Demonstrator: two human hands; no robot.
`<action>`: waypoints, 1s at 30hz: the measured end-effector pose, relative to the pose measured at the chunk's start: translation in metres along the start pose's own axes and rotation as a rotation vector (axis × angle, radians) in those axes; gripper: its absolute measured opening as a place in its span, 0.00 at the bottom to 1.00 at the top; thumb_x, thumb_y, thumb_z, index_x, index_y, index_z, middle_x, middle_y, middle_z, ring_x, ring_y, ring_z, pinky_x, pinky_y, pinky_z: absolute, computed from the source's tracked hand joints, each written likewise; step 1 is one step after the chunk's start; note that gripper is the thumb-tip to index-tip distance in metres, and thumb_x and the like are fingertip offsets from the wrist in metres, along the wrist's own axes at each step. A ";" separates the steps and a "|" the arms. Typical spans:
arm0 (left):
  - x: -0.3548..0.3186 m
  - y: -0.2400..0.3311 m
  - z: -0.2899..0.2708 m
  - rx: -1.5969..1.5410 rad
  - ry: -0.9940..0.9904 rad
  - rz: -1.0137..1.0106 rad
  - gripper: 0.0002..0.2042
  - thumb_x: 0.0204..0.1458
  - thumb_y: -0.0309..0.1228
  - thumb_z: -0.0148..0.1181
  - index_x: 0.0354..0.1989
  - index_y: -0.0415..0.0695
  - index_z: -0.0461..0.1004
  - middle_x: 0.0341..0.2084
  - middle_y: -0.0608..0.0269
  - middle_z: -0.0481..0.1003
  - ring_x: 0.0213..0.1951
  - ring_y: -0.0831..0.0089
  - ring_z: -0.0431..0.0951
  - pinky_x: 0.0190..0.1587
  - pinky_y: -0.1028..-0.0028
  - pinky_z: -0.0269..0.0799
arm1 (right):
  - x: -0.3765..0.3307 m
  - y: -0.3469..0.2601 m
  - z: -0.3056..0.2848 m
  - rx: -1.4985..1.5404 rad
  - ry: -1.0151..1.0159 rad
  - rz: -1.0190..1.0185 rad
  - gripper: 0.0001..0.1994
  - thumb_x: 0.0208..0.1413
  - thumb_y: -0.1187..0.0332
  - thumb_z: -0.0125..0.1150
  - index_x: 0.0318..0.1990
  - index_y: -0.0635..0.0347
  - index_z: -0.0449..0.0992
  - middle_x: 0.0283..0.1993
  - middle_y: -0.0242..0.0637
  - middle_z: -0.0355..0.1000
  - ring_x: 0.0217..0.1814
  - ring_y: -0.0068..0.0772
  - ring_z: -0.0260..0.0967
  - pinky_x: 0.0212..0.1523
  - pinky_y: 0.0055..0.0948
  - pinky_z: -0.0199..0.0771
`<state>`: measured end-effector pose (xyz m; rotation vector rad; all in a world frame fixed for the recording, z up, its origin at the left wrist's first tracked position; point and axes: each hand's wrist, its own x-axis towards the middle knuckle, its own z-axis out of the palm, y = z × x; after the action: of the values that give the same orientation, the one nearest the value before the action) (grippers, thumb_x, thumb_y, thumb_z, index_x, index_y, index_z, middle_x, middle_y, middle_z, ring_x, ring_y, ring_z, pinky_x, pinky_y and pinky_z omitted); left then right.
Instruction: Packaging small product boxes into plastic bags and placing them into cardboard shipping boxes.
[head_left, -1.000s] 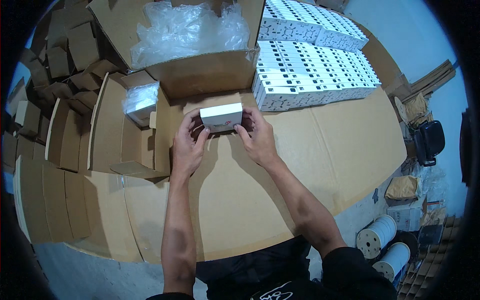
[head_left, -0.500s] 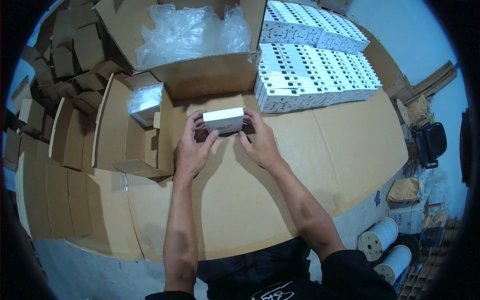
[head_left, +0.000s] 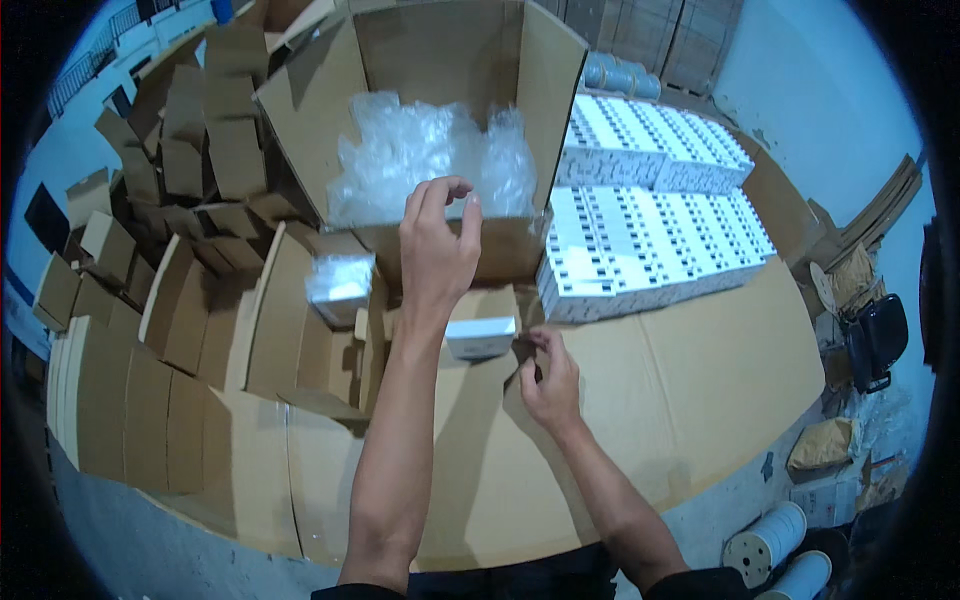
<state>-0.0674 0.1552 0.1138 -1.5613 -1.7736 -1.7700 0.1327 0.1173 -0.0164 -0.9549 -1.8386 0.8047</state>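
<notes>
My left hand [head_left: 440, 245] is raised at the front wall of the tall open carton [head_left: 440, 45], fingers bent and apart, holding nothing. Behind its fingertips lies a heap of clear plastic bags [head_left: 395, 155] inside that carton. A small flat white box [head_left: 481, 338] stands on the cardboard-covered table. Close to its right end is my right hand [head_left: 553, 385], thumb and fingers apart; whether a fingertip touches the box I cannot tell. Left of the box, a long open cardboard box [head_left: 275, 345] holds bagged white boxes [head_left: 340, 285] at its far end.
Many white boxes [head_left: 650, 265] are stacked in rows at the back right. More open cardboard boxes [head_left: 175, 320] and folded cardboard [head_left: 100, 410] crowd the left. White cable reels [head_left: 765, 545], a black chair [head_left: 878, 335] and bundled scraps stand on the floor at right.
My left hand has let go of the white box and moved up toward the plastic bags. My right hand has loosened at the box's right end. The view has tilted upward.
</notes>
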 end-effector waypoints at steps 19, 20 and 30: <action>0.213 -0.152 0.011 1.311 -0.271 0.412 0.08 0.51 0.24 0.61 0.39 0.38 0.76 0.36 0.50 0.79 0.49 0.57 0.76 0.49 0.60 0.70 | -0.002 0.003 -0.002 -0.022 -0.021 0.051 0.17 0.51 0.80 0.55 0.51 0.65 0.71 0.46 0.50 0.77 0.50 0.52 0.77 0.53 0.44 0.76; 0.215 -0.152 0.009 1.319 -0.265 0.411 0.08 0.51 0.24 0.61 0.39 0.38 0.76 0.36 0.50 0.79 0.49 0.57 0.76 0.49 0.60 0.70 | -0.002 0.003 -0.002 -0.010 -0.027 0.076 0.17 0.51 0.80 0.55 0.51 0.65 0.72 0.47 0.49 0.76 0.50 0.52 0.76 0.54 0.44 0.75; 0.224 -0.133 -0.003 0.814 -0.036 0.202 0.08 0.53 0.25 0.58 0.38 0.38 0.80 0.34 0.44 0.80 0.42 0.45 0.79 0.47 0.50 0.72 | -0.001 0.006 -0.002 0.037 -0.002 0.069 0.16 0.51 0.79 0.54 0.50 0.65 0.72 0.45 0.49 0.77 0.49 0.51 0.77 0.52 0.44 0.76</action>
<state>-0.2637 0.3039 0.1985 -1.3327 -1.9029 -0.7538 0.1364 0.1196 -0.0208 -0.9988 -1.7947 0.8789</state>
